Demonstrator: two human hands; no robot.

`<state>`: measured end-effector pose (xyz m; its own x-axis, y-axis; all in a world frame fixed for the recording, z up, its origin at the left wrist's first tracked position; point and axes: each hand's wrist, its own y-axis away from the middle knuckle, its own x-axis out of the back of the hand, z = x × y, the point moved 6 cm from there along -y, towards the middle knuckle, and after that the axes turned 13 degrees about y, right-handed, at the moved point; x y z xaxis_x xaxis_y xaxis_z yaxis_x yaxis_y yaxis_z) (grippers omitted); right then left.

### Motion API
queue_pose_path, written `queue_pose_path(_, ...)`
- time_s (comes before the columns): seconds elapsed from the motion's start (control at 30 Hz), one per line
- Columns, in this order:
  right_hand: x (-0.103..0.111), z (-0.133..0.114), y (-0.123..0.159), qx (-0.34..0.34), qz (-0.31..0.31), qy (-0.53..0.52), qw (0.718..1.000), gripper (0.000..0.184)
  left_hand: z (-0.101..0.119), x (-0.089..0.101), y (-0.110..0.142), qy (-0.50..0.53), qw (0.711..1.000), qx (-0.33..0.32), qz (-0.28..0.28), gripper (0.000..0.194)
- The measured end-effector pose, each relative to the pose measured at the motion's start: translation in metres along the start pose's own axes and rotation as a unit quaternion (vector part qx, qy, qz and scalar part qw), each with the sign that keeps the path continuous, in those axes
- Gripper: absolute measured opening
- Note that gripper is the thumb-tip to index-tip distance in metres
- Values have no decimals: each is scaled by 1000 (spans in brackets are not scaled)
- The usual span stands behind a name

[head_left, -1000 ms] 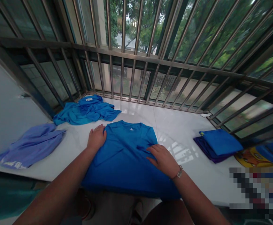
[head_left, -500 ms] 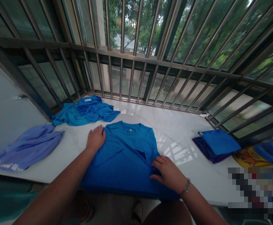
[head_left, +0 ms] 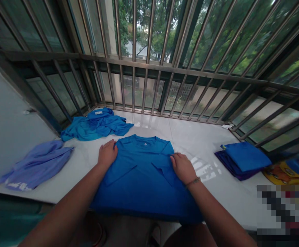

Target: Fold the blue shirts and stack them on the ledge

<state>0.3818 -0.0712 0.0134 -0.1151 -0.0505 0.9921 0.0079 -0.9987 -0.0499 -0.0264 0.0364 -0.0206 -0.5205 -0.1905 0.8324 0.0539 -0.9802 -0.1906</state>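
Note:
A bright blue T-shirt lies face up on the white tiled ledge, both sleeves folded inward, its hem hanging over the front edge. My left hand rests at the shirt's left shoulder, fingers curled over the folded edge. At the right shoulder, my right hand presses on the folded side with fingers bent onto the cloth; a thin bracelet is on that wrist.
A crumpled blue shirt lies at the back left, a lavender garment at the far left. A folded stack of blue and purple clothes sits at the right, beside yellow printed fabric. Metal window bars enclose the ledge.
My right hand slid down the shirt's right side, then moved back up to the right shoulder. My left hand stayed at the left shoulder. The view shifted slightly.

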Motion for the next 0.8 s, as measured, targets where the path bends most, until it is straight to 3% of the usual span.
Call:
queue_pose_path(0.13, 5, 15, -59, -71, -22, -20, 997, 36, 3, 7, -28, 11, 999, 13, -48, 44)
queue_pose_path(0.23, -2, 18, -97, -89, -58, -47, 993, 37, 10, 7, -59, 36, 992, 20, -116, 22)
queue_pose_path(0.3, 1, 19, -114, -88, -65, -67, 992, 37, 17, 10, -78, 51, 989, 26, -137, 13)
queue_pose_path(0.4, 20, 23, -115, -80, -33, -96, 992, 33, 27, 24, -87, 89, 986, 28, -141, 21)
queue_pose_path(0.5, 41, 35, -75, -63, 21, -130, 989, 26, 24, 44, -57, 183, 971, 15, -156, 39)
queue_pose_path(0.6, 47, 49, 0, -2, 74, -219, 973, 23, 3, 67, 11, 297, 938, -37, -174, 42)
queue_pose_path(0.7, 29, 58, 74, 65, 3, -240, 969, 21, -28, 77, 84, 224, 943, -106, -223, 24)
queue_pose_path(0.8, 14, 59, 112, 121, -52, -198, 971, 25, -42, 80, 122, 165, 942, -176, -231, 27)
